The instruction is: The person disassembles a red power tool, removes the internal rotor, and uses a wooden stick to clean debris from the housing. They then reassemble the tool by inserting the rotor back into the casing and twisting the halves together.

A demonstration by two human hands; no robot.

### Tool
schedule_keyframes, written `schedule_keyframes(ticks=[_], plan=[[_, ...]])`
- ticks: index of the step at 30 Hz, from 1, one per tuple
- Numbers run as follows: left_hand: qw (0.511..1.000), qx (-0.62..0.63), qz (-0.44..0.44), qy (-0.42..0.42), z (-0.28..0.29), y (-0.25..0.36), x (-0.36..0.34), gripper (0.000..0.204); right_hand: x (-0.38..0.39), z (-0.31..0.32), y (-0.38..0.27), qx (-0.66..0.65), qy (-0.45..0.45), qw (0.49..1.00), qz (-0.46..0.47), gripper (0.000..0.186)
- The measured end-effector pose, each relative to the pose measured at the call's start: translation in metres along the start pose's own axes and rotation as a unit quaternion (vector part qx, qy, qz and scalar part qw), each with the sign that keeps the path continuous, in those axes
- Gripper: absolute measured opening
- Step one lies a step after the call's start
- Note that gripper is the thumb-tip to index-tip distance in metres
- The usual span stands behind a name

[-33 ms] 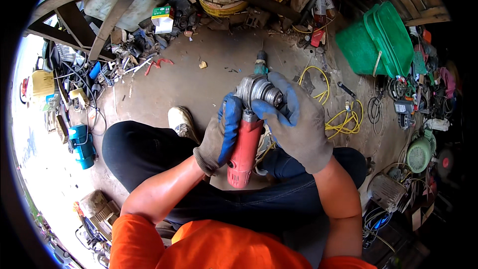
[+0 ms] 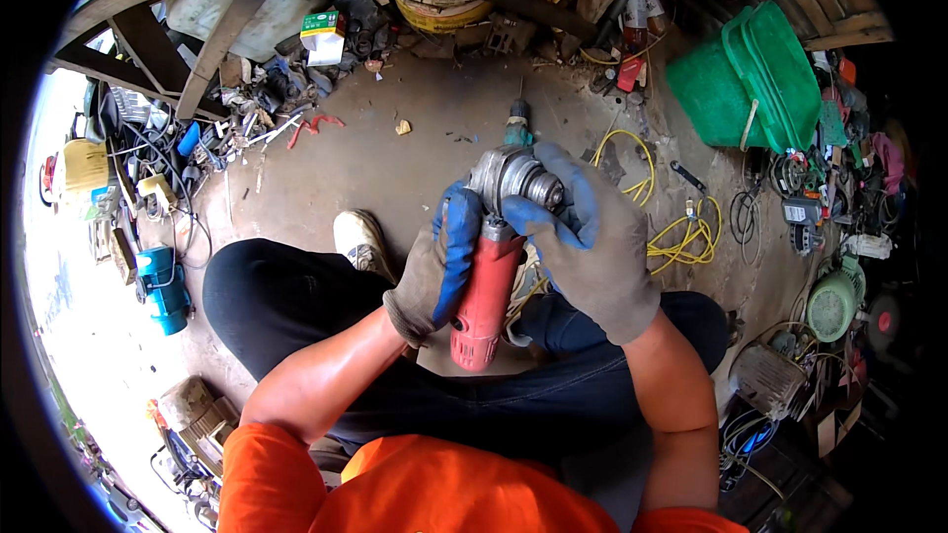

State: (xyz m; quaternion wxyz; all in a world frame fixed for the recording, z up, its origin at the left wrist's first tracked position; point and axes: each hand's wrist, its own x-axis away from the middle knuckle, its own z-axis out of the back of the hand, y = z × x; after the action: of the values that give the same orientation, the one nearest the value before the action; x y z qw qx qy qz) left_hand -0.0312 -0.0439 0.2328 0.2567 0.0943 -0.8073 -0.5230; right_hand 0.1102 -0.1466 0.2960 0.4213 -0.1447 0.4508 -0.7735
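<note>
An angle grinder with a red body and a bare metal gear head is held upright over my lap, its head end away from me. My left hand, in a grey glove with blue palm, is closed round its side just below the head. The gloved right hand curls about the head, thumb and fingers at the metal spindle; some of its fingertips are hidden. Just beyond the head a drill with a greenish body and dark chuck points its bit away from me, partly covered by the grinder.
Yellow cord lies coiled on the floor at right, near a green bucket. A green motor stands farther right. At left are a blue motor housing and tangled cables. Scrap and a small box lie along the far side.
</note>
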Motion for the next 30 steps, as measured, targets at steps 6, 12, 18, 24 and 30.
schedule_keyframes(ticks=[6, 12, 18, 24, 30], plan=[[0.994, 0.104, 0.003, -0.027, -0.009, 0.009, 0.002, 0.054, 0.002, 0.007, -0.006, 0.014, 0.025, 0.998, 0.048, 0.051], [0.995, 0.084, 0.027, -0.036, -0.006, 0.013, 0.004, 0.057, -0.001, 0.012, -0.02, 0.077, 0.01, 0.995, 0.065, 0.049], [0.97, 0.2, 0.128, -0.055, 0.004, 0.014, -0.002, 0.067, -0.003, 0.034, -0.024, 0.011, 0.042, 0.997, 0.057, 0.05], [0.898, 0.392, 0.161, -0.121, -0.007, 0.026, 0.001, 0.086, -0.001, 0.033, -0.017, -0.512, -0.02, 0.85, -0.124, 0.045], [0.851, 0.455, 0.189, -0.184, -0.017, 0.029, 0.0, 0.099, 0.012, 0.029, -0.012, -0.717, -0.052, 0.672, -0.179, 0.046]])
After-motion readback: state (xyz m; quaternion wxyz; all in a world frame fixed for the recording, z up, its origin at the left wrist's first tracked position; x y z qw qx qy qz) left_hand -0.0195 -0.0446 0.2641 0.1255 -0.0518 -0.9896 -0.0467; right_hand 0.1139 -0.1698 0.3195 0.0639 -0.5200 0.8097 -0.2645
